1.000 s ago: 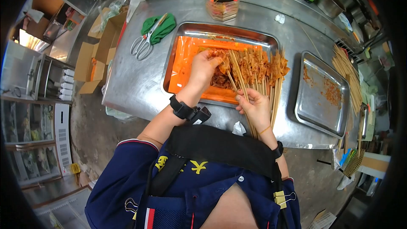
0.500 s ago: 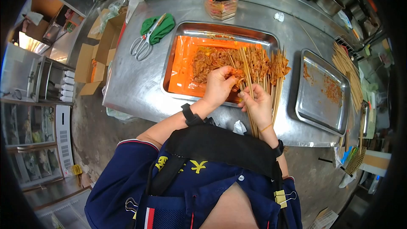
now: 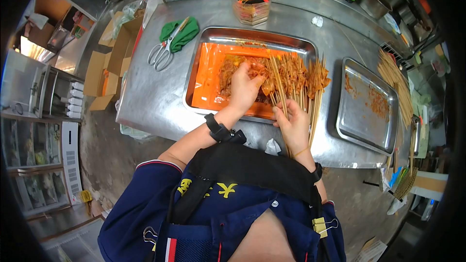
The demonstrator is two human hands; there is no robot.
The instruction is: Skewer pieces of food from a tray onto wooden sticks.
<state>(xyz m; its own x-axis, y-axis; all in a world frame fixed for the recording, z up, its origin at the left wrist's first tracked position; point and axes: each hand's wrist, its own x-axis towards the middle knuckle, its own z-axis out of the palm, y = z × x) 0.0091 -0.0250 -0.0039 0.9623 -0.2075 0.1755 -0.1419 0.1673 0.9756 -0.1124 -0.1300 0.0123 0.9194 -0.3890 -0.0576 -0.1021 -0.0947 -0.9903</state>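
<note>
Head camera, watched remotely: left hand (image 3: 245, 89) pinched a sauced piece (image 3: 256, 71) over the metal tray (image 3: 286, 42), right hand (image 3: 294, 127) held wooden skewers (image 3: 279, 85); I judged it a gathering step, calling next for steadiness.

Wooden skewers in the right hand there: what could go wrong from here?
A poke is possible: the left hand is over the meat, close to the wooden skewers in the right hand, so a slip might jab a finger. More than one stick appears to be in that grip, so one could work loose. Loaded skewers stick out past the tray's near rim; a knock might shift them.
</note>
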